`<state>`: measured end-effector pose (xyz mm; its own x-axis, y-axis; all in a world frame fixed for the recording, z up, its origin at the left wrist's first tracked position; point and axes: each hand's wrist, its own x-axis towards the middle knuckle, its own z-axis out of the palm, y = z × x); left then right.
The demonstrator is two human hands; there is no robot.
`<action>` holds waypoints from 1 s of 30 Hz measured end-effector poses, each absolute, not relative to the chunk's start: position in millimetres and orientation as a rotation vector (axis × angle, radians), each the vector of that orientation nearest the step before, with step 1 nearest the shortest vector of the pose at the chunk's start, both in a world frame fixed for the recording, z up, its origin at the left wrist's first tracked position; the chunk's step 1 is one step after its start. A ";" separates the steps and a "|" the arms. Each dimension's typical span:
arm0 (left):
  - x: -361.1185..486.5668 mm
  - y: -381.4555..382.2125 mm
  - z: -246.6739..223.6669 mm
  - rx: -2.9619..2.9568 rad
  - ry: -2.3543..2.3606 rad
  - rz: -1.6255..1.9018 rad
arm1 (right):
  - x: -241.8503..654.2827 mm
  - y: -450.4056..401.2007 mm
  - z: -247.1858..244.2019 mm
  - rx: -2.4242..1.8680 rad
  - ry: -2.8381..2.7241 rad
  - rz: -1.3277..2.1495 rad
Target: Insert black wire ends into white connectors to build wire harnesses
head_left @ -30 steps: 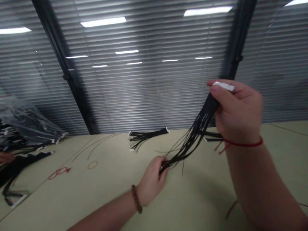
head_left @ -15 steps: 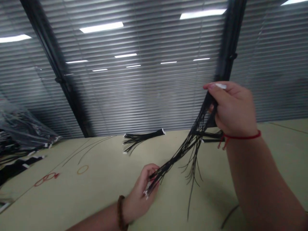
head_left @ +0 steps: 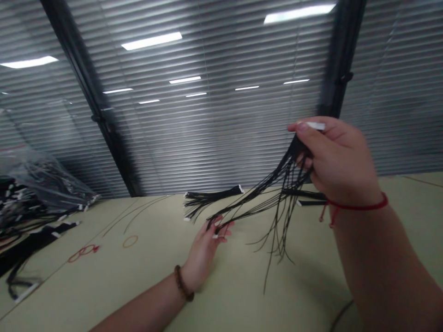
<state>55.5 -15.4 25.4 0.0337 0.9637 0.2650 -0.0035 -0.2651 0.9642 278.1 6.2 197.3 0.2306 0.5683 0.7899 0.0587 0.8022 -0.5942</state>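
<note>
My right hand [head_left: 341, 159] is raised and pinches the white connector end of a black wire harness [head_left: 282, 173] between thumb and fingers. From there the thin wires fan out. Some hang loose with free ends pointing down; others stretch left toward my left hand [head_left: 206, 246]. Lower and palm up, that hand has the far ends of those wires at its thumb and fingers, with a small white connector [head_left: 216, 236] among them. Its outer fingers are partly extended.
On the pale table [head_left: 145, 286] another black harness [head_left: 211, 197] lies by the blinds, with more harness [head_left: 311, 203] behind my right wrist. At left are piled harnesses [head_left: 34, 242], a plastic bag [head_left: 58, 177], a red cord [head_left: 83, 252] and a yellow rubber band [head_left: 130, 241].
My left hand has moved up, and its fingers have spread somewhat. The wires have separated into strands, with more hanging loose. My right hand keeps its pinch. The view has shifted slightly left.
</note>
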 end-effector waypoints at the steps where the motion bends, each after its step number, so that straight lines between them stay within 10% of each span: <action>1: 52.5 -12.6 26.9 1.440 1.103 1.419 | 274.3 3.6 200.7 -0.593 -1.313 0.370; 9: 28.3 -1.8 40.3 1.874 1.531 1.759 | 270.8 -5.3 198.6 -0.688 -1.362 0.171; 30: 88.8 -33.8 179.5 2.257 1.243 1.153 | 336.1 -35.8 216.8 -0.330 -1.241 0.718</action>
<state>88.8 -33.8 179.5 0.2968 0.8142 0.4990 0.5585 -0.5718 0.6009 336.1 -35.8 216.8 0.1450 0.6564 0.7403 -0.3153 0.7399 -0.5943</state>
